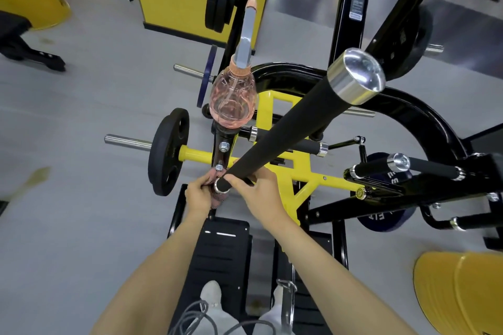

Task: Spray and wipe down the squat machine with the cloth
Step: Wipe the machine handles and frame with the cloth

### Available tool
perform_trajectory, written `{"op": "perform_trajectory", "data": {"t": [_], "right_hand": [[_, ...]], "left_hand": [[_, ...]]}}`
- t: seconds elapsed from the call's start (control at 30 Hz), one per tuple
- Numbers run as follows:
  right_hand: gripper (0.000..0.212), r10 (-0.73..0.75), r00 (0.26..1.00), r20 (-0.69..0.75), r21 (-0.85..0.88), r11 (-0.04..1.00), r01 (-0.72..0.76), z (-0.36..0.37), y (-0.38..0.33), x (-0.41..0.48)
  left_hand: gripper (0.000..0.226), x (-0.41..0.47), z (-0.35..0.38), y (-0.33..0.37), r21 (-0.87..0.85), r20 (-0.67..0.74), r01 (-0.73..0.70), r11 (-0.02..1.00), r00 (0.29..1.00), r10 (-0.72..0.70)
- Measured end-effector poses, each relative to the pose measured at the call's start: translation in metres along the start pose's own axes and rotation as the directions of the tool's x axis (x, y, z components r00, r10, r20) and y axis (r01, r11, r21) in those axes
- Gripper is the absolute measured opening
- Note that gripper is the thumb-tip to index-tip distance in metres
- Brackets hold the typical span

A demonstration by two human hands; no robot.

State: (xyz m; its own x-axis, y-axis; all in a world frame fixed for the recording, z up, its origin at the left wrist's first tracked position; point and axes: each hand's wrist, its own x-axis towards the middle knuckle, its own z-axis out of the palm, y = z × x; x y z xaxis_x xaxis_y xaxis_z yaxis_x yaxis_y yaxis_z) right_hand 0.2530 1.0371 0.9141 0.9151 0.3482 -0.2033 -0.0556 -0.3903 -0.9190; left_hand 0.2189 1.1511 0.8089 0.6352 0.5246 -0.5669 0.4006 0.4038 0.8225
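The squat machine has a yellow and black frame. A long black padded handle with a chrome end cap rises toward the camera. My left hand grips a reddish cloth at the handle's lower end. My right hand holds the base of the same handle, fingers curled round it. A pink clear spray bottle with a grey trigger head sits upright on the machine's black post, just beyond my hands.
A black weight plate hangs on a left peg, and blue plates on the right. Yellow drums stand at the right and upper left. Black footplates lie under my feet. Grey floor spreads to the left.
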Motion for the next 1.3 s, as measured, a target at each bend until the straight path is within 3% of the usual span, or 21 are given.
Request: {"op": "perform_trajectory", "data": {"t": [0.1, 0.27, 0.43, 0.53, 0.67, 0.8, 0.9, 1.0, 1.13, 1.3], "right_hand": [[0.025, -0.004, 1.0, -0.005, -0.023, 1.0, 0.004, 0.001, 0.0, 0.0], [0.024, -0.017, 1.0, 0.004, -0.02, 1.0, 0.017, -0.001, -0.003, -0.001], [0.027, -0.016, 1.0, 0.006, -0.005, 1.0, 0.016, -0.001, -0.003, -0.002], [0.026, -0.012, 1.0, 0.007, 0.003, 1.0, 0.012, -0.001, -0.001, -0.002], [0.023, -0.01, 1.0, 0.011, 0.008, 1.0, 0.01, -0.001, -0.003, -0.003], [0.024, -0.018, 1.0, 0.0, 0.006, 1.0, 0.018, -0.001, -0.004, -0.004], [0.025, -0.028, 1.0, -0.001, 0.0, 1.0, 0.028, -0.001, -0.002, -0.002], [0.026, -0.031, 0.999, 0.007, -0.002, 1.0, 0.031, -0.001, -0.001, -0.002], [0.02, -0.025, 0.999, 0.028, 0.022, 0.999, 0.024, -0.002, -0.002, -0.001], [0.022, -0.029, 0.999, 0.023, 0.035, 0.999, 0.028, -0.002, 0.001, -0.001]], "left_hand": [[0.021, 0.019, -0.013, -0.004, 0.21, -0.11, 0.095, 0.973, 0.991, -0.073], [0.024, 0.024, -0.007, 0.017, 0.2, -0.057, -0.012, 0.98, 0.998, 0.024], [0.024, 0.038, -0.013, -0.011, 0.339, 0.047, 0.081, 0.937, 0.994, -0.103], [0.022, 0.039, -0.031, -0.021, 0.336, 0.111, 0.22, 0.916, 0.956, -0.27], [0.024, 0.042, -0.028, -0.006, 0.028, 0.104, 0.323, 0.946, 0.94, -0.324], [0.026, 0.037, -0.003, 0.009, -0.269, 0.19, 0.409, 0.872, 0.91, -0.368], [0.043, 0.035, 0.007, 0.002, -0.537, 0.236, 0.454, 0.711, 0.89, -0.39], [0.04, 0.028, 0.014, -0.01, -0.741, 0.199, 0.399, 0.539, 0.899, -0.391], [0.038, 0.015, 0.021, -0.02, -0.815, 0.106, 0.311, 0.489, 0.91, -0.401], [0.038, 0.015, 0.018, -0.025, -0.836, 0.123, 0.322, 0.444, 0.899, -0.42]]}}
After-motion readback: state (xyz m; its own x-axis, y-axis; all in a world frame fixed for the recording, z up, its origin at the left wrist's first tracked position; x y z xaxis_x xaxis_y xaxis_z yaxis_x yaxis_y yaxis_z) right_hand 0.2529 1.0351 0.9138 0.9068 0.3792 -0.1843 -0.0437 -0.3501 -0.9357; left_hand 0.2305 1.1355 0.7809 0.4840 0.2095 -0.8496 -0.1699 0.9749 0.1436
